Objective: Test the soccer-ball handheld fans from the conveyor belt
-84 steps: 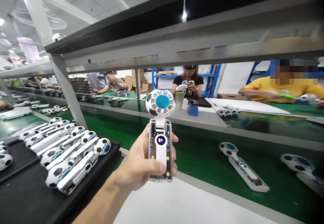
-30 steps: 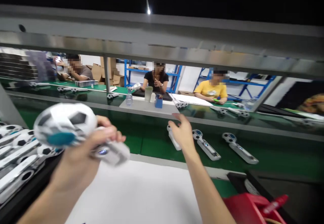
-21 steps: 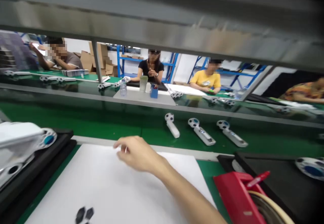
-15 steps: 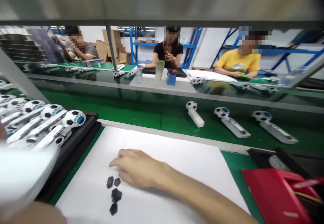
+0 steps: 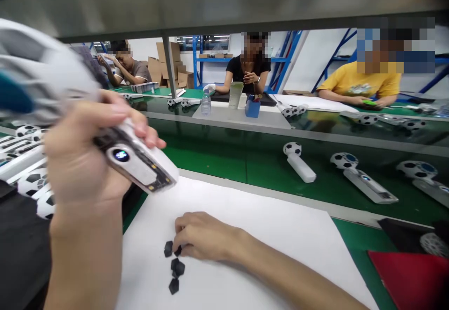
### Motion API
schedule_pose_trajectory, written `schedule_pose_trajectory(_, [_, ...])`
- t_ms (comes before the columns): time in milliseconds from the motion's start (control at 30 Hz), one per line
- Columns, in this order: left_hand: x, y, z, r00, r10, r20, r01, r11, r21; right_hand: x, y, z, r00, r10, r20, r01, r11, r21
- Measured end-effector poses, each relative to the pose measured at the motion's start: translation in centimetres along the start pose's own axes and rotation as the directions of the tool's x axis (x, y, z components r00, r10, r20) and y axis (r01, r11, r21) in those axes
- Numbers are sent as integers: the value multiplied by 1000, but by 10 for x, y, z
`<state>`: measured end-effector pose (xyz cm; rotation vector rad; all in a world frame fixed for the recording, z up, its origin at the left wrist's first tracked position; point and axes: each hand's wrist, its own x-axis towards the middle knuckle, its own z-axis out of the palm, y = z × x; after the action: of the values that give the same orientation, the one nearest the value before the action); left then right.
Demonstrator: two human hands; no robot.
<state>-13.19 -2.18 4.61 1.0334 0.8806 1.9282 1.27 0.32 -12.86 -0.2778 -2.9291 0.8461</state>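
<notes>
My left hand (image 5: 87, 151) is raised at the left, its fingers wrapped round the white handle of a football-patterned device (image 5: 142, 162). The device's ball head is large and blurred at the left edge, and a small round display glows on the handle. On the white sheet (image 5: 252, 221), my right hand (image 5: 203, 235) rests with curled fingers, its fingertips at a black pentagon piece (image 5: 177, 250) that they partly cover. Several more black pentagon pieces (image 5: 173, 286) lie beside and below those fingertips.
Football devices (image 5: 300, 162) lie on the green conveyor (image 5: 217, 160) ahead. More devices (image 5: 33, 181) fill a black tray at the left. A red object (image 5: 403, 272) is at the lower right. Three people sit across, behind a bottle (image 5: 206, 102) and a blue box (image 5: 252, 106).
My left hand has come into view with the device in its grip. My right hand's fingers have curled and come down onto a black piece. The view has shifted left.
</notes>
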Motion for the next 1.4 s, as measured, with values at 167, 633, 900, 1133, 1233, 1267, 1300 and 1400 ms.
schedule_pose_trajectory(167, [18,-31,3,931,-292,221,236,940,249,-17,-1,-37,986,63,-154,-64,998,-4])
schedule_pose_trajectory(633, [-19,-83,41,465,-682,565,758,636,145,-93,-37,-122,520,13,-854,-137,988,-68])
schedule_pose_trajectory(900, [-21,-76,43,495,-695,522,733,656,179,-82,-21,-117,432,-97,-897,-163,969,-183])
schedule_pose_trajectory(1133, [-23,-67,48,558,-667,494,683,707,184,-90,-22,-116,569,189,-800,-287,958,22])
schedule_pose_trajectory(1233, [-24,-68,48,577,-645,501,642,737,209,-93,-20,-114,615,252,-747,-278,956,94])
schedule_pose_trajectory(1267, [-24,-70,48,590,-627,508,623,754,208,-94,-19,-114,617,258,-743,-272,956,106])
schedule_pose_trajectory(1300, [-25,-71,47,614,-599,514,593,780,200,-94,-18,-113,619,262,-741,-261,958,121])
schedule_pose_trajectory(1400, [-29,-75,47,699,-482,528,475,865,161,-93,-18,-110,620,257,-741,-222,964,148])
